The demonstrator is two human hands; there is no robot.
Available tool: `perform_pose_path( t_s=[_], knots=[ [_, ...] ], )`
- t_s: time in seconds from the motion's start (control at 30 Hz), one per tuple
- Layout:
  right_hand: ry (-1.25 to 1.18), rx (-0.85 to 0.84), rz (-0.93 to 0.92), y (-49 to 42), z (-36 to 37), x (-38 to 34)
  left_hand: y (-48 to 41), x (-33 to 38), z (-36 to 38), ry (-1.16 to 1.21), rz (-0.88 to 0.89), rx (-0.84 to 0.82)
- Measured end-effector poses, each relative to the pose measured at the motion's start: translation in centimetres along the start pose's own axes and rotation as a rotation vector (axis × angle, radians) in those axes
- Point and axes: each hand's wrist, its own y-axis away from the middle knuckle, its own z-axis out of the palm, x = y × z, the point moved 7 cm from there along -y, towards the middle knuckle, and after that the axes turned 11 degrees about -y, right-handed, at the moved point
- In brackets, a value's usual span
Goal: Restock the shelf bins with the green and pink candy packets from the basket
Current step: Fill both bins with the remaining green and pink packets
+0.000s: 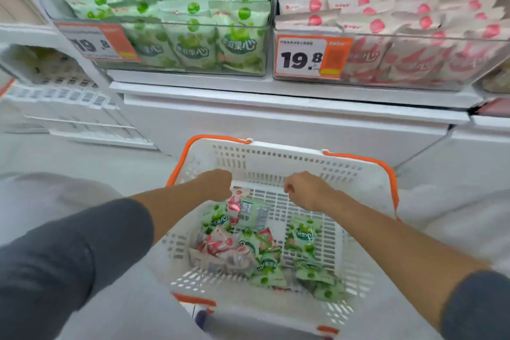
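Pink packet (234,205), top hidden in left hand (216,185).

Location: a retail shop; I am facing a white display shelf (276,96). On it stand two clear bins side by side, the left bin (193,63) stocked with green packets (190,44) and the right bin (414,74) with pink packets (375,26), each fronted by an orange-and-white price tag (313,56) reading 19.8. Below me sits a white perforated shopping basket (276,159) with orange handles (364,159), and the rack at left (69,95) carries rows of blurred strip labels.
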Motion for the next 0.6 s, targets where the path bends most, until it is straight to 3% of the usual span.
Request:
perform_pose_path(
  t_s=[0.1,0.3,0.47,0.6],
  knots=[
    [0.09,-0.113,0.064,-0.1,2.4,2.7,-3.2,-0.1,5.1,-0.062,0.005,-0.081],
    [0.025,-0.049,0.074,-0.5,2.2,3.6,-8.1,0.7,9.9,0.259,-0.016,-0.121],
    [-0.054,-0.032,0.078,0.5,1.7,3.3,-9.7,-0.4,10.1,-0.04,-0.1,-0.022],
    [-0.09,-0.04,0.072,1.3,1.3,2.9,-8.5,1.1,7.1,-0.132,-0.003,0.071]
  ],
)
